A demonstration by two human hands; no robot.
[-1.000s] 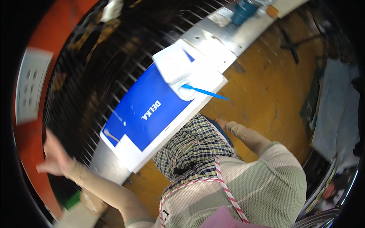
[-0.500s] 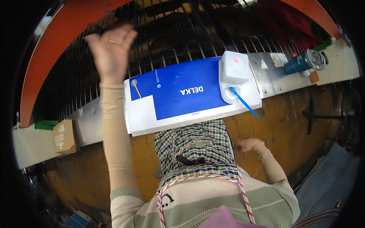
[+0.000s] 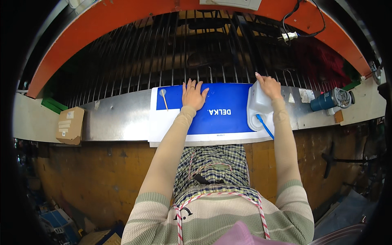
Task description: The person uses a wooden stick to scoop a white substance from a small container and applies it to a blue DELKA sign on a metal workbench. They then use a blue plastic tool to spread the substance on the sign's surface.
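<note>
On a metal ledge lies a stack of white sheets with a large blue printed panel [image 3: 200, 122]. My left hand [image 3: 194, 96] rests flat on the blue panel near its far edge, fingers spread, holding nothing. My right hand [image 3: 269, 87] grips the top of a white plastic container [image 3: 261, 102], which stands on the right part of the sheets. A slim blue plastic tool [image 3: 266, 127] leans in the round opening at the container's near end. To the left of my left hand, a thin wooden stick [image 3: 164, 100] with a round pale end lies on the sheets.
A brown cardboard box [image 3: 70, 125] sits on the ledge at the left. A teal tumbler [image 3: 324, 101] lies tilted at the right. Beyond the ledge run dark metal bars [image 3: 192, 57], framed by an orange curved beam [image 3: 49, 61]. A white plug [image 3: 289, 36] hangs from a cable.
My left hand has come down from above the bars onto the blue panel. My right hand has risen from beside my body to the white container. The view has shifted.
</note>
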